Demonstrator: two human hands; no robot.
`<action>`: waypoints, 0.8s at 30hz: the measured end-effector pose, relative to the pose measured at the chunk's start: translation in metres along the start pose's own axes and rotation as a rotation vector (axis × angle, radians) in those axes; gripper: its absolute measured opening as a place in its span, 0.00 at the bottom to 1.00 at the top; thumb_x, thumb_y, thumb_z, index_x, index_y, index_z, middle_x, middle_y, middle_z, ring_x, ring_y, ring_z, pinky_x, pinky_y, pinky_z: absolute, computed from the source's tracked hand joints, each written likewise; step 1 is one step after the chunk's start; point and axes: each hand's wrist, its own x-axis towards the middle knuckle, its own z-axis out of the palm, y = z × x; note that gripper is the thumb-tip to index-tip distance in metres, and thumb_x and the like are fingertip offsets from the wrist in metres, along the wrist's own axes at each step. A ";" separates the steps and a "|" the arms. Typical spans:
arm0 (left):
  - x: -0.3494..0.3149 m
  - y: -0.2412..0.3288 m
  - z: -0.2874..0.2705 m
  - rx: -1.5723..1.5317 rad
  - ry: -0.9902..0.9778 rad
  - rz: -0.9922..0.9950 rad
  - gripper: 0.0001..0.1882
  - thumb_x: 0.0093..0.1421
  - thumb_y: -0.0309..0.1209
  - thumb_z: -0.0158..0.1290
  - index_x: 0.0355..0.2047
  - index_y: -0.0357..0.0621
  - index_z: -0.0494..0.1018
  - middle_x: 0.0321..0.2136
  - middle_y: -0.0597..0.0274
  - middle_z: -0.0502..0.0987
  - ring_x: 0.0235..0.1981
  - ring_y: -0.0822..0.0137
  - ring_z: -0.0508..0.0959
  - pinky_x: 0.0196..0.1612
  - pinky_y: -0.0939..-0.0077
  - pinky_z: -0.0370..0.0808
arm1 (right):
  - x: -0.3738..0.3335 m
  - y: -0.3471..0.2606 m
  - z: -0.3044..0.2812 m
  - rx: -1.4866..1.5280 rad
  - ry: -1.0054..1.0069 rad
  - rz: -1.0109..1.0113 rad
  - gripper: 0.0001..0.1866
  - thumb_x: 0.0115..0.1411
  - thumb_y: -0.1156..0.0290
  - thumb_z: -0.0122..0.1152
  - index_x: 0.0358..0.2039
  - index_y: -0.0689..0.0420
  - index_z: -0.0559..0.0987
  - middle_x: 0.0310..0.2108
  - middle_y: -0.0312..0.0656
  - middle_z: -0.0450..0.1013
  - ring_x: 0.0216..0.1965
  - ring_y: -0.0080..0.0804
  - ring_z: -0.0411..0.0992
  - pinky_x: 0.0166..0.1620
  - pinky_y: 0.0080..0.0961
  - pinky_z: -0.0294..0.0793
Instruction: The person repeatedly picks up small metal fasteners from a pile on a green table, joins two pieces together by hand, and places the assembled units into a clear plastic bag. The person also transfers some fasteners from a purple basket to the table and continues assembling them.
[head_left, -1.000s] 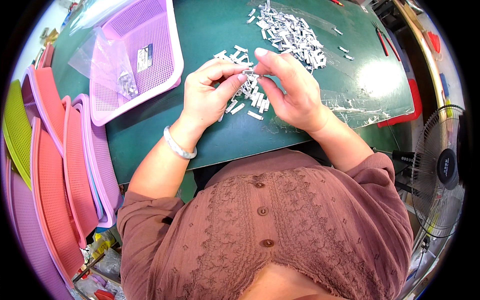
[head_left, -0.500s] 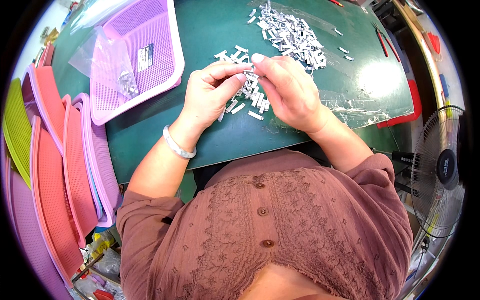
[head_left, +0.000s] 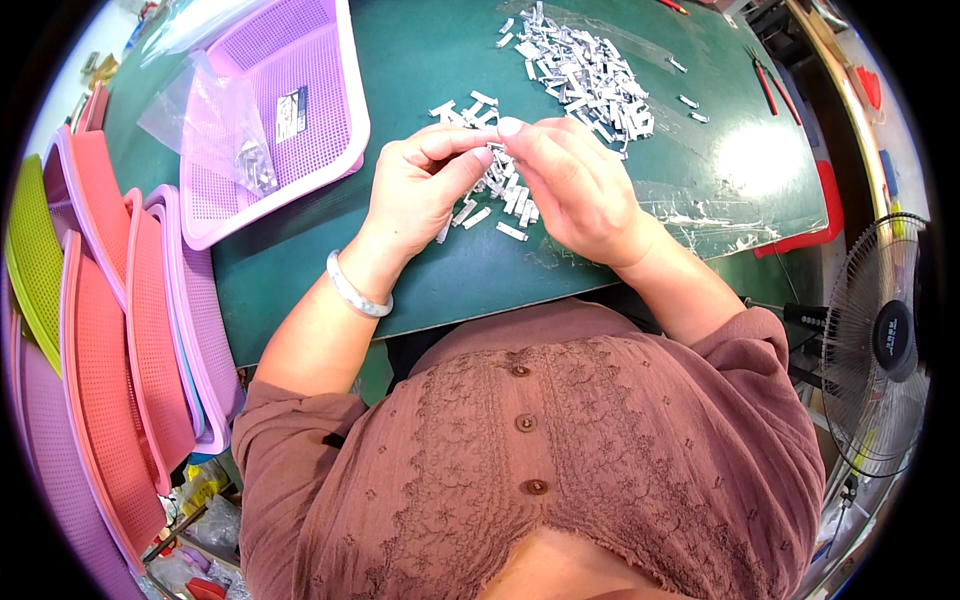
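Both hands meet over a loose scatter of small silvery-white oblong pieces [head_left: 512,231] on the green table. My left hand [head_left: 415,185], with a pale bangle [head_left: 357,288] at its wrist, pinches thumb against forefinger. Touching it at the fingertips is my right hand [head_left: 585,190], its fingers bent and closed together. Whatever sits between the fingertips is mostly hidden and too small to name. Farther off to the right lies a bigger heap of the same kind of pieces [head_left: 590,80].
A lilac perforated basket [head_left: 345,100] holds a clear bag [head_left: 205,125] with small pieces in it. Stacked baskets [head_left: 105,380] stand at the left. Red-handled pliers [head_left: 765,88] lie at the far right of the table [head_left: 440,290]; a fan [head_left: 870,350] stands beyond its right edge.
My right hand has shifted slightly left and down, its fingertips closing against the left hand's. The left hand stays almost still.
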 end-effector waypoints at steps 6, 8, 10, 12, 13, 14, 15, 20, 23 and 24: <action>-0.001 -0.001 -0.002 -0.013 -0.020 -0.040 0.08 0.54 0.19 0.50 0.35 0.35 0.74 0.32 0.64 0.74 0.34 0.75 0.73 0.38 0.84 0.70 | -0.002 0.000 0.001 -0.018 -0.002 -0.002 0.25 0.42 0.83 0.55 0.46 0.63 0.69 0.29 0.45 0.70 0.28 0.39 0.69 0.30 0.27 0.71; -0.001 0.000 -0.002 -0.039 -0.024 -0.054 0.08 0.54 0.19 0.50 0.34 0.36 0.74 0.31 0.64 0.74 0.33 0.75 0.73 0.38 0.84 0.70 | -0.003 0.000 0.001 -0.018 -0.006 0.000 0.25 0.42 0.83 0.55 0.45 0.64 0.69 0.29 0.46 0.70 0.28 0.40 0.69 0.31 0.27 0.71; -0.001 0.000 -0.001 -0.036 -0.012 -0.059 0.08 0.54 0.20 0.49 0.34 0.36 0.74 0.30 0.65 0.74 0.32 0.76 0.73 0.37 0.84 0.70 | -0.004 0.000 0.001 -0.009 -0.023 0.010 0.24 0.42 0.83 0.55 0.45 0.64 0.69 0.30 0.46 0.70 0.28 0.40 0.69 0.31 0.28 0.71; -0.001 0.000 -0.001 -0.036 -0.008 -0.074 0.08 0.54 0.20 0.50 0.34 0.36 0.75 0.29 0.65 0.74 0.31 0.77 0.72 0.35 0.86 0.69 | -0.004 -0.001 0.002 -0.009 -0.016 0.021 0.24 0.42 0.83 0.55 0.44 0.65 0.69 0.30 0.47 0.70 0.28 0.40 0.69 0.31 0.28 0.71; 0.000 0.000 -0.002 -0.037 -0.010 -0.085 0.08 0.54 0.20 0.50 0.34 0.37 0.75 0.29 0.65 0.74 0.30 0.78 0.71 0.34 0.87 0.68 | -0.004 -0.001 0.002 -0.010 -0.012 0.026 0.24 0.42 0.84 0.55 0.44 0.65 0.69 0.30 0.47 0.70 0.29 0.40 0.69 0.32 0.28 0.71; 0.000 0.000 -0.002 -0.038 -0.013 -0.097 0.08 0.53 0.20 0.50 0.34 0.37 0.76 0.29 0.65 0.74 0.29 0.79 0.71 0.32 0.88 0.67 | -0.004 -0.002 0.003 -0.005 -0.004 0.038 0.24 0.42 0.84 0.55 0.44 0.65 0.69 0.30 0.47 0.70 0.28 0.40 0.69 0.31 0.28 0.71; 0.000 0.000 -0.002 -0.051 -0.013 -0.101 0.09 0.53 0.20 0.50 0.35 0.37 0.76 0.29 0.65 0.74 0.30 0.79 0.71 0.32 0.88 0.67 | -0.004 -0.003 0.003 0.001 0.005 0.050 0.24 0.42 0.84 0.55 0.44 0.65 0.68 0.30 0.46 0.70 0.28 0.40 0.69 0.31 0.28 0.70; 0.000 0.001 -0.001 -0.140 -0.013 -0.148 0.10 0.54 0.21 0.49 0.37 0.35 0.75 0.32 0.63 0.76 0.31 0.78 0.72 0.34 0.87 0.69 | -0.004 -0.001 0.006 -0.005 0.023 0.040 0.30 0.39 0.90 0.58 0.47 0.65 0.66 0.25 0.44 0.70 0.25 0.36 0.69 0.27 0.26 0.69; 0.000 -0.001 -0.003 -0.201 -0.037 -0.169 0.11 0.54 0.21 0.49 0.38 0.35 0.73 0.32 0.62 0.76 0.33 0.77 0.73 0.36 0.86 0.70 | -0.004 -0.004 0.007 0.003 0.027 0.062 0.30 0.41 0.89 0.57 0.48 0.65 0.65 0.25 0.44 0.69 0.25 0.37 0.69 0.28 0.27 0.69; 0.000 0.000 -0.002 -0.211 -0.041 -0.173 0.11 0.54 0.21 0.49 0.38 0.35 0.73 0.32 0.62 0.76 0.32 0.78 0.73 0.35 0.86 0.70 | -0.004 -0.006 0.008 0.012 0.028 0.079 0.28 0.42 0.87 0.56 0.48 0.65 0.66 0.25 0.44 0.69 0.26 0.38 0.68 0.28 0.28 0.69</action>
